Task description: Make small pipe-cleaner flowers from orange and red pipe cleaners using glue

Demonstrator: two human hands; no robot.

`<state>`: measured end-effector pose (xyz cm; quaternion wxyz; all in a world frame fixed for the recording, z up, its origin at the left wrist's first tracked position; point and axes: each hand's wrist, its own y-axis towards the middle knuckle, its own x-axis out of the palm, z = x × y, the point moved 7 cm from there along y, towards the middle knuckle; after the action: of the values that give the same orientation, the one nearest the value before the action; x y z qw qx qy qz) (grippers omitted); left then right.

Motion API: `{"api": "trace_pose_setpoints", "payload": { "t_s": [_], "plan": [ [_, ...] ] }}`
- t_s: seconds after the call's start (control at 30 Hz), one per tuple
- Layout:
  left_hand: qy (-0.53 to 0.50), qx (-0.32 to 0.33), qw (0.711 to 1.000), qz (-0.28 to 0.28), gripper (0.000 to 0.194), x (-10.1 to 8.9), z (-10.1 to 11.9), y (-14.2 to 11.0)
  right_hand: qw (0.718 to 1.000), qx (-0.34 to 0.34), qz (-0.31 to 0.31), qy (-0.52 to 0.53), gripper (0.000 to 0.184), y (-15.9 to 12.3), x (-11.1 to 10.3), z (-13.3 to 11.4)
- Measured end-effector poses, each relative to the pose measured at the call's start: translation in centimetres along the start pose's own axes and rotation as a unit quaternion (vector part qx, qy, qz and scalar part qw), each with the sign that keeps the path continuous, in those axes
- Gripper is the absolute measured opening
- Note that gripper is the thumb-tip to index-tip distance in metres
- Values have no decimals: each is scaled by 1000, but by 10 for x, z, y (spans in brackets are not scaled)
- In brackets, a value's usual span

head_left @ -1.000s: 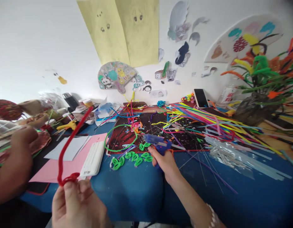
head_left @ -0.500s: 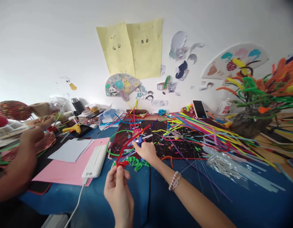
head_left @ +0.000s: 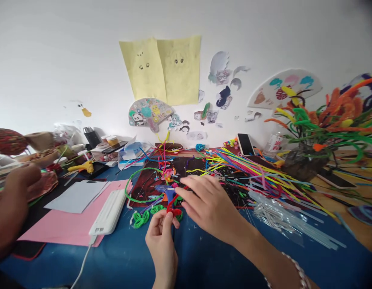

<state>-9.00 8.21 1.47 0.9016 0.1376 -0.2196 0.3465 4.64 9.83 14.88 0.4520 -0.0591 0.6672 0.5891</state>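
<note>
My left hand (head_left: pixel 162 241), low in the middle, pinches a red pipe cleaner (head_left: pixel 174 212) bent into a small loop. To its right my right hand (head_left: pixel 214 206) reaches over with fingers stretched out and slightly apart. Its fingertips are close to the upper part of the red pipe cleaner; whether they touch it I cannot tell. Just behind the hands lies a blue glue gun (head_left: pixel 168 190), partly covered by them. Coiled green pipe cleaners (head_left: pixel 141 219) rest on the blue table to the left of my left hand.
Another person's hand (head_left: pixel 23 178) is at the left edge. A white power strip (head_left: pixel 108 212) lies on pink paper (head_left: pixel 58 224). Many coloured pipe cleaners (head_left: pixel 252 164) spread at right, beside a plastic bag (head_left: pixel 276 212). A pipe-cleaner bouquet (head_left: pixel 339 112) stands far right.
My right hand has left the blue glue gun and come back towards my left hand. The left hand has moved right with the red pipe cleaner. The view has shifted slightly.
</note>
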Motion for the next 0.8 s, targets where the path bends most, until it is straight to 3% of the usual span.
{"api": "trace_pose_setpoints", "payload": {
  "t_s": [0.1, 0.23, 0.53, 0.8],
  "plan": [
    [17, -8, 1000, -4, 19, 3, -7, -8, 993, -50, -103, 39, 24, -2, 25, 0],
    [46, 5, 999, 2, 18, -4, -9, -11, 972, -2, -179, 151, 22, -9, 45, 7],
    [29, 20, 999, 35, 16, -4, -14, -8, 920, 271, -96, 265, 19, -29, 48, 7],
    [25, 20, 998, 52, 16, 3, -15, -12, 816, 432, -12, 383, 14, -57, 63, 6]
  ]
}}
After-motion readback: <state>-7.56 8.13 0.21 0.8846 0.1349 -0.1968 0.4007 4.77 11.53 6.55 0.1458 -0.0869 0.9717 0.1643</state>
